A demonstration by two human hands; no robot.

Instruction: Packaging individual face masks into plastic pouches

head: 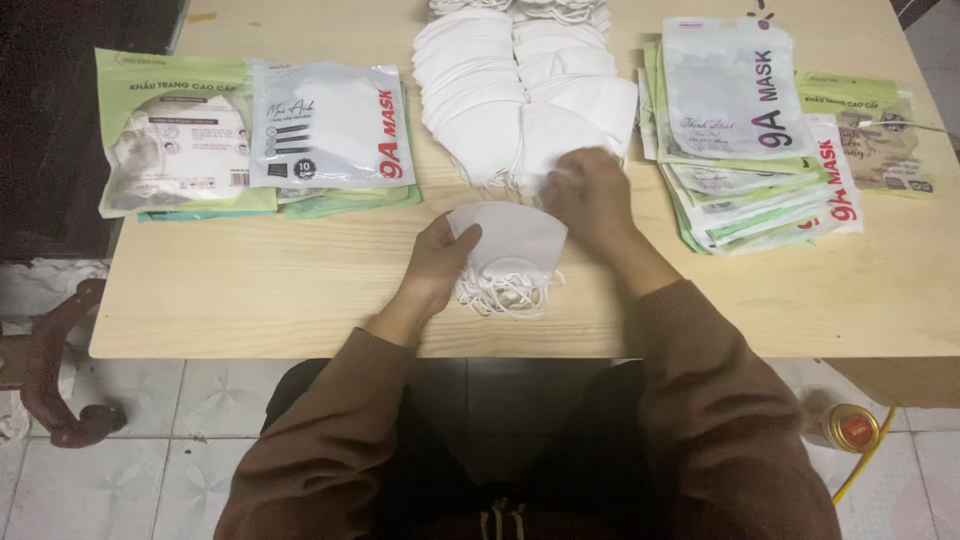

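My left hand [438,262] holds a small stack of folded white face masks [510,250] just above the wooden table [250,290], their ear loops hanging down at the front. My right hand [592,192] reaches past that stack, and its fingers rest on the near end of two long rows of overlapping white masks [520,90] that run toward the table's far edge. Whether the right hand pinches a mask there is hidden by its own fingers.
Filled mask pouches [260,135] in green and silver lie at the left. A fanned pile of flat empty pouches [750,130] lies at the right. A yellow hose and a round brass fitting [850,428] sit on the tiled floor at lower right. A dark curved metal part [60,360] is at lower left.
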